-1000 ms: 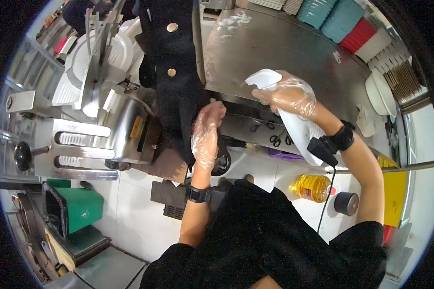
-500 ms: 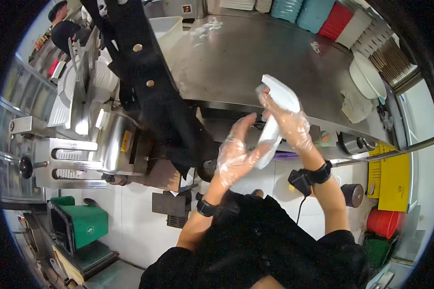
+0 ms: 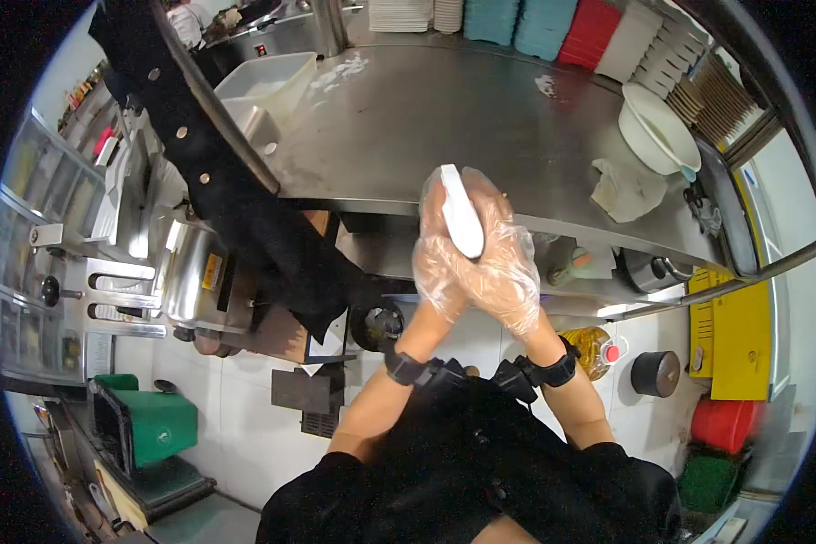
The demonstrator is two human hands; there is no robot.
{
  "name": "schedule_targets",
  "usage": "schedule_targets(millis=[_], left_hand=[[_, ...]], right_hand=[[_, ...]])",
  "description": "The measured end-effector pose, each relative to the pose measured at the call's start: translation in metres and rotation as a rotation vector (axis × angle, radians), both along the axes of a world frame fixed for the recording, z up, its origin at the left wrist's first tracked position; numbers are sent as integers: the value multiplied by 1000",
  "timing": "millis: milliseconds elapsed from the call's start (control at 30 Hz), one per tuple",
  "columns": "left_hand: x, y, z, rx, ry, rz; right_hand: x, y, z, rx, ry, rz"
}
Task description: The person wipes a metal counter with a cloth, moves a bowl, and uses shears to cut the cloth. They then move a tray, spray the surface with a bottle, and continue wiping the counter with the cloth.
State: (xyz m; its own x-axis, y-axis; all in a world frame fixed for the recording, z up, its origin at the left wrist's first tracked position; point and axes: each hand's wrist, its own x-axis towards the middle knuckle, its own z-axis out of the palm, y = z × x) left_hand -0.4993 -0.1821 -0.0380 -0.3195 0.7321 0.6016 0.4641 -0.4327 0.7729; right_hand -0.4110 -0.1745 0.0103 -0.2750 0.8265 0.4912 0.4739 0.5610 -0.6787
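A white soup spoon [image 3: 463, 220] lies between my two hands, its narrow handle pointing away from me and its rounded bowl toward my wrists. My left hand [image 3: 437, 258], in a clear plastic glove, closes along its left side. My right hand [image 3: 508, 263], gloved the same way, presses in from the right. The two hands touch at the heels of the palms. Some fingertips are hard to make out through the crinkled plastic. Both hands are just in front of the steel counter's [image 3: 381, 136] near edge.
A white tub [image 3: 286, 77] stands at the counter's back left. At the right are a white bowl [image 3: 653, 131] and a crumpled cloth [image 3: 627, 190]. Stacked blue trays [image 3: 490, 18] line the back. A black strip of cloth [image 3: 236, 195] hangs at my left. An oil jug [image 3: 594, 352] stands below.
My hands, apart before around a white object, have come together and moved left, with the spoon now between them. The view has shifted, and the hanging cloth appears further left.
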Motion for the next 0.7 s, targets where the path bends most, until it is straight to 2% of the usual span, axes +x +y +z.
schedule_targets(millis=[67, 133, 167, 200, 233, 267, 300, 333, 367, 400, 433, 467, 500, 567, 633, 700], left_hand=[[-5, 10, 4, -57, -93, -189], [-19, 24, 5, -152, -54, -361], [-24, 23, 26, -306, -146, -497], [-29, 26, 39, -426, -195, -645], [-28, 34, 52, -488, -161, -682], [-25, 44, 60, -549, -126, -719], [-20, 50, 60, -469, -238, -815], [-15, 60, 67, -554, -196, -838], [-10, 69, 74, -638, -152, -858], [-3, 73, 75, -657, -136, -847], [0, 80, 75, -656, -128, -848], [3, 88, 73, -713, 2, -785], [6, 97, 69, -768, 132, -721], [9, 114, 59, -740, 148, -747], [9, 127, 53, -716, 158, -771], [15, 126, 74, -703, 246, -720]], right_hand=[[25, 9, -7, 75, -38, 87], [52, 16, -7, -103, 34, 47], [71, 26, -12, -114, 162, 49], [89, 38, -17, -66, 187, -50], [103, 45, -17, -150, 262, -174], [123, 62, -26, 1, 281, -218], [148, 82, -29, 163, 130, -324], [164, 94, -29, 324, -24, -427], [168, 90, -10, 227, -77, -513], [178, 99, -14, 230, -71, -516], [193, 114, -25, 297, -215, -600], [205, 124, -36, 362, -360, -682], [212, 126, -45, 362, -356, -688], [220, 127, -52, 260, -541, -719], [217, 125, -50, 237, -537, -720], [218, 126, -51, 246, -516, -689]])
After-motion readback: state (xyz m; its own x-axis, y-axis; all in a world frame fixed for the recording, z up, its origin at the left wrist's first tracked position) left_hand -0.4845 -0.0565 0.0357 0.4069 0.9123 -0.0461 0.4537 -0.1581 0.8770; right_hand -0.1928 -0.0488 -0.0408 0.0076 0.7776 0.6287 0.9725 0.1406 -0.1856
